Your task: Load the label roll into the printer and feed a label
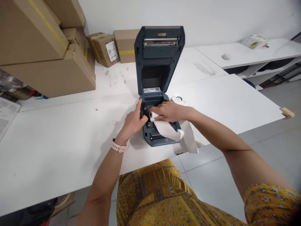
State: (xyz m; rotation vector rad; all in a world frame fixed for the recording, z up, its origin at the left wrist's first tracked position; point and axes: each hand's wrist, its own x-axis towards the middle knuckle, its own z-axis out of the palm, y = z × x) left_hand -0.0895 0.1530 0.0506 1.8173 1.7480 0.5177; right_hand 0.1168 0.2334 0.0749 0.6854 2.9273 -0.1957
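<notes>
A dark grey label printer (161,143) stands on the white table with its lid (154,56) raised. Inside its bay lies a small roll of white label paper (153,115); a loose strip (168,130) runs from it over the printer's front right and hangs past the side. My right hand (168,111) is closed around the roll, fingers reaching toward its left end. At the printer's left wall, my left hand (135,121) grips the edge, its index finger along the rim and its thumb over the bay. Part of the roll is hidden under my right fingers.
Cardboard boxes (47,72) are stacked at the back left, with smaller boxes (103,50) beside them. Another white roll (178,99) lies just right of the printer. A white box (254,41) and a round white object (226,56) sit on the far right counter.
</notes>
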